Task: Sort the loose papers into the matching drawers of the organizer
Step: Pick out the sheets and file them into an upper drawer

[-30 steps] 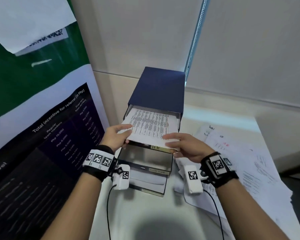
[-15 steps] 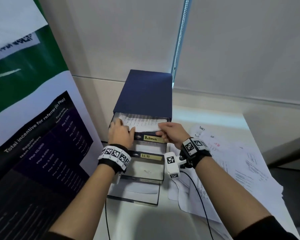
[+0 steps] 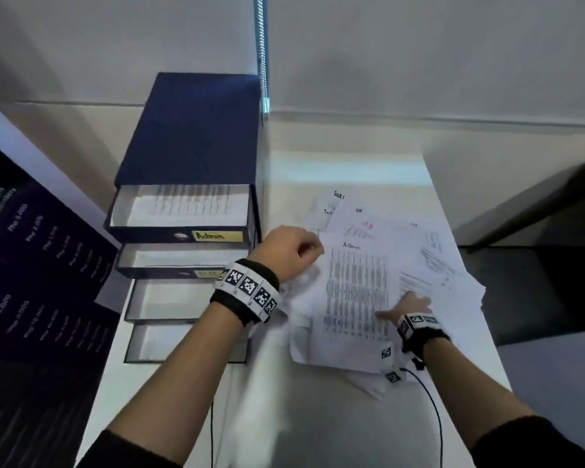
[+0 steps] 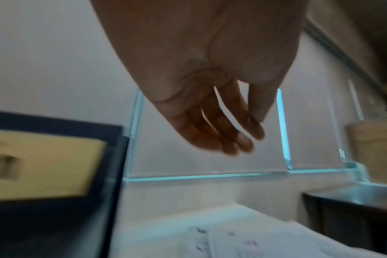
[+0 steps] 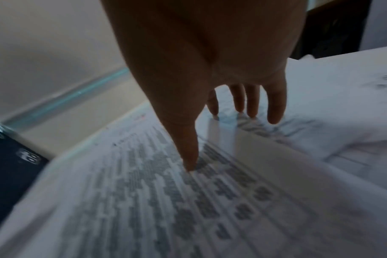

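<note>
Four drawers stand pulled out of the dark blue desktop organizer [image 3: 196, 130], which sits at ten o'clock on the white table [image 3: 335, 417]. At the top, the drawer labelled "Admin" [image 3: 179, 211] holds a printed sheet with columns of text; the second drawer [image 3: 179, 260] holds white paper, its label half hidden behind the left wrist; what lies in the third drawer [image 3: 163, 302] and the bottom drawer [image 3: 169, 342] is too pale and blurred to make out. Spread at two o'clock, just beside the organizer, is the pile of loose papers [image 3: 436, 265], and on top lies a sheet headed "Admin" [image 3: 352, 298] covered in dense columns. The left hand [image 3: 289, 248] hovers at the pile's near-left edge with fingers hanging loosely curled, holding nothing. The right hand [image 3: 411, 304] rests at the sheet's right edge: thumb on top, fingers [image 5: 254, 104] straight beyond the raised edge; whether they reach under it I cannot tell. Other sheets carry handwritten headings too small to read.
</note>
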Tool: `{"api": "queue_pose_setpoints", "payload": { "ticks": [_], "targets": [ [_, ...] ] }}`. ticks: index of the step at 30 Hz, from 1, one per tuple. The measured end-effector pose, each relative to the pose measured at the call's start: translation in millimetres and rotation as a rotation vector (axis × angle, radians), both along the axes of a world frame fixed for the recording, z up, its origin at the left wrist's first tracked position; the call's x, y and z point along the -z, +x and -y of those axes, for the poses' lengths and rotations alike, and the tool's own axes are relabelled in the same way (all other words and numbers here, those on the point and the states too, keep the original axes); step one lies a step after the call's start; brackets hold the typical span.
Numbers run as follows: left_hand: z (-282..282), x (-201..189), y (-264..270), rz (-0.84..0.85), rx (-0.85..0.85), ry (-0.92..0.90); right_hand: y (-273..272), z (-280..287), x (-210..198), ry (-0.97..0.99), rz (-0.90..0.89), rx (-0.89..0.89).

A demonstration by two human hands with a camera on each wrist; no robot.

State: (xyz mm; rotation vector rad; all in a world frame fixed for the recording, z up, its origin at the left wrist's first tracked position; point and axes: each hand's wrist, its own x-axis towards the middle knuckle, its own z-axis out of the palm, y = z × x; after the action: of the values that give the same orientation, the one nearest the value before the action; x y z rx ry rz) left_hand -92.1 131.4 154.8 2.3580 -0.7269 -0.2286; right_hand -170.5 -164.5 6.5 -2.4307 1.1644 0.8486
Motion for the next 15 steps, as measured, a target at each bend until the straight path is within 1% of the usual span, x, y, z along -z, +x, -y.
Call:
{"api": "queue_pose_setpoints", "payload": {
  "ticks": [1,3,5,7,9,11,13,15],
  "targets": [
    [19,15,1,-0.115,-0.009,0.067,-5,4,4,0.011,0.057,0.015],
    [45,52,2,-0.304,-0.13,0.164,-10,6,7,0.142,0.238,0.079],
    [59,87,-1,-0.44,-0.279,0.239,-14,4,8,0.27,0.372,0.089],
    [66,114,-5,-0.523,-0.397,0.283,-18,4,9,0.353,0.488,0.082],
    [70,138,-11,-0.584,-0.5,0.208,-23,8,10,0.473,0.535,0.057],
    [72,152,-15,-0.618,-0.633,0.07,-28,14,9,0.647,0.505,0.037],
    [76,157,-16,-0.584,-0.763,-0.04,-32,22,10,0.774,0.45,0.016],
    [79,155,-16,-0.527,-0.823,-0.139,-34,30,14,0.813,0.405,0.017]
  ]
}}
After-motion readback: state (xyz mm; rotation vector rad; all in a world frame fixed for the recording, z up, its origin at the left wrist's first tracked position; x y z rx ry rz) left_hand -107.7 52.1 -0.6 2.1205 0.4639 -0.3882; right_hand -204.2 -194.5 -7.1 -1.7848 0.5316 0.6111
